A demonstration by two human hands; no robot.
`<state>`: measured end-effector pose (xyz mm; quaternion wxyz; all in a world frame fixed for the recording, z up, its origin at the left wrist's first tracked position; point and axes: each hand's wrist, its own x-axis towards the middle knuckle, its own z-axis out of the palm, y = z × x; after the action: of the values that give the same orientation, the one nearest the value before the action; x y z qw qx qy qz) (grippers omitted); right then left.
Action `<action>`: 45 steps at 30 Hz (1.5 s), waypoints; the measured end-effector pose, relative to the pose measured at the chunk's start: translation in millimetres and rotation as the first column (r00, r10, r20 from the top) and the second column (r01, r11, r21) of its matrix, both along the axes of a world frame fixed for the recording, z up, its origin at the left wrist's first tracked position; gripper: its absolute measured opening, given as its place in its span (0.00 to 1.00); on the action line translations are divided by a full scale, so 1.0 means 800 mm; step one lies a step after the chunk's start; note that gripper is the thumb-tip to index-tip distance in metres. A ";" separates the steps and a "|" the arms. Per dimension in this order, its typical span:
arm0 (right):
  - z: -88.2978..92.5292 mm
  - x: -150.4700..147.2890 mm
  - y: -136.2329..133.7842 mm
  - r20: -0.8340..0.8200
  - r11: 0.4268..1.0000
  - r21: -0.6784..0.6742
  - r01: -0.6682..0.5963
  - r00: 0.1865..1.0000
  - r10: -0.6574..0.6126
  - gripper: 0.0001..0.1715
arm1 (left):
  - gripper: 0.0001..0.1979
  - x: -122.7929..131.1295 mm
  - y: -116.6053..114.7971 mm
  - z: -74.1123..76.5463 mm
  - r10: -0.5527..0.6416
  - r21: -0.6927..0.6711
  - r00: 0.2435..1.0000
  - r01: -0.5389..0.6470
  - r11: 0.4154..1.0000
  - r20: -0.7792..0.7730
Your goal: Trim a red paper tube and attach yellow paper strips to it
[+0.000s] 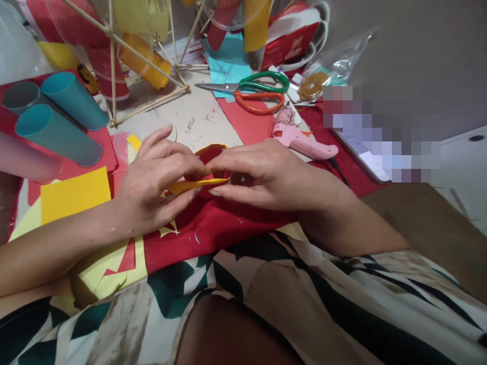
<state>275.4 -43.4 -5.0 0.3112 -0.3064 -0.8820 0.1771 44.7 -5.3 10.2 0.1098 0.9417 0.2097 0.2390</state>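
Between my two hands is a strip of yellow paper [184, 186], its edge facing me. My left hand [150, 177] pinches it from the left, thumb below and index finger above. From the right, my right hand [262, 175] pinches its other end between thumb and fingers. Right behind the strip sits a small red paper piece with a yellow rim [213, 151], rounded like a cup; my fingers partly cover it, and whether it is joined to the strip I cannot tell. Red cloth [224, 220] lies below my hands.
Scissors with green and orange handles [262, 88] and a pink glue gun [304, 142] lie to the right. A stick frame [112, 76] with paper cups stands behind. Blue tubes [57, 134] and a yellow card [76, 195] are on the left, a phone [365, 152] far right.
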 end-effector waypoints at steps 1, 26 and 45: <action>0.001 0.000 -0.001 -0.002 1.000 -0.011 0.003 1.000 -0.003 0.08 | 0.10 0.000 0.000 -0.001 0.006 -0.005 1.000 -0.006 1.000 0.003; 0.006 -0.024 0.010 -0.297 0.972 -0.231 0.036 0.949 -0.106 0.09 | 0.02 -0.016 0.028 -0.008 -0.082 -0.181 0.970 0.125 0.975 0.227; -0.010 -0.033 0.004 -0.307 0.989 -0.056 0.138 0.940 -0.149 0.12 | 0.06 -0.011 0.019 -0.020 0.136 -0.524 0.938 0.055 0.850 0.319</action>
<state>248.6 -39.8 -13.1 0.4527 -0.3435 -0.7944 0.2147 36.2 9.9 -6.0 0.3927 0.8143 0.2647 0.3356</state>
